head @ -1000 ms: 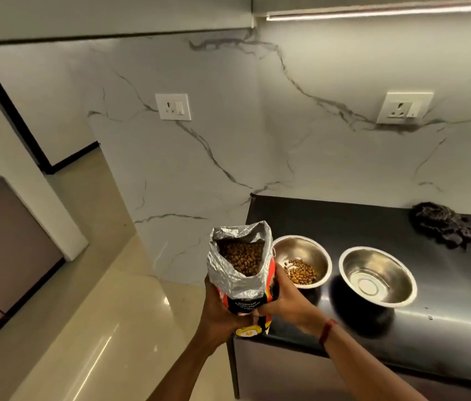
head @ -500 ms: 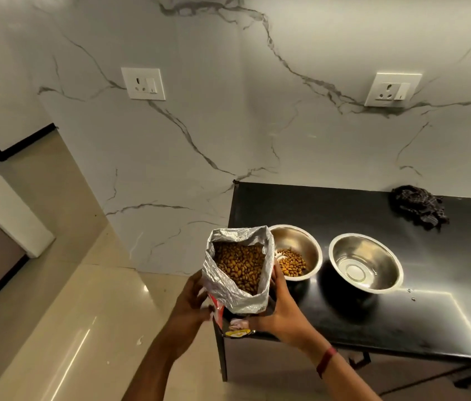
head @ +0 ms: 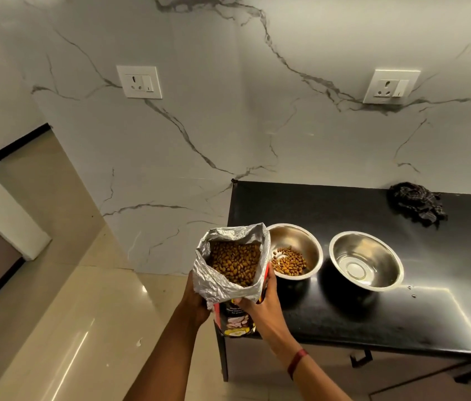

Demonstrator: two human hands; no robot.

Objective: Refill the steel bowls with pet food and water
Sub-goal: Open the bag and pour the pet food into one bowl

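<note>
Foil bag (head: 219, 286) between both hands (head: 196, 298) (head: 261, 306)

Black counter (head: 330, 319) — two steel bowls (head: 295, 250), dark cloth (head: 415, 204).

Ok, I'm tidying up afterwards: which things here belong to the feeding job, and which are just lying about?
Job:
bag, held by left hand and right hand
left bowl, some kibble in it
right bowl, no kibble

Lying about:
cloth
left socket
right socket

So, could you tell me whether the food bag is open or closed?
Open: the food bag has its foil top spread wide, with kibble visible inside.
</note>
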